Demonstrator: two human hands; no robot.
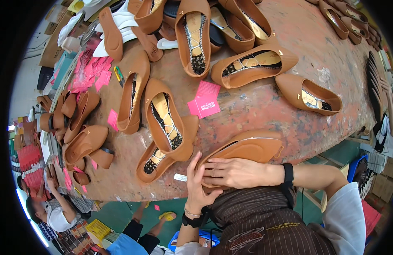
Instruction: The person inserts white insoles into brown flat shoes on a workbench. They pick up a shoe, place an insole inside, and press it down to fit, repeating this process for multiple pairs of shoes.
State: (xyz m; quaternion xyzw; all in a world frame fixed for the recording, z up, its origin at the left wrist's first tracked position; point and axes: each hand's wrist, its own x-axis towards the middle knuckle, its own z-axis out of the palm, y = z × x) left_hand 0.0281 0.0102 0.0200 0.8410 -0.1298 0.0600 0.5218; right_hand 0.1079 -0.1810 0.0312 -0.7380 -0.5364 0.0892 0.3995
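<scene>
A tan slip-on shoe [264, 137] lies at the table's near edge, in front of my body. A smooth tan insole [252, 156] shows in its opening. My left hand [197, 182] cups the shoe's left end, fingers pointing up along its outer side and thumb apart. Across the near part of the insole lies my right hand [237, 172], its fingers stretched flat toward my left hand. Both hands hide that end of the shoe. Just left of them are a small white label [180, 177] and another tan shoe [164, 117], resting on a third shoe.
More tan shoes [256, 63] spread over the worn table [264, 106], many at the far side and left. Pink cards [205, 100] lie mid-table. Loose insoles [110, 36] and a green cutter [118, 76] are at the upper left. Another person [56, 212] sits at lower left.
</scene>
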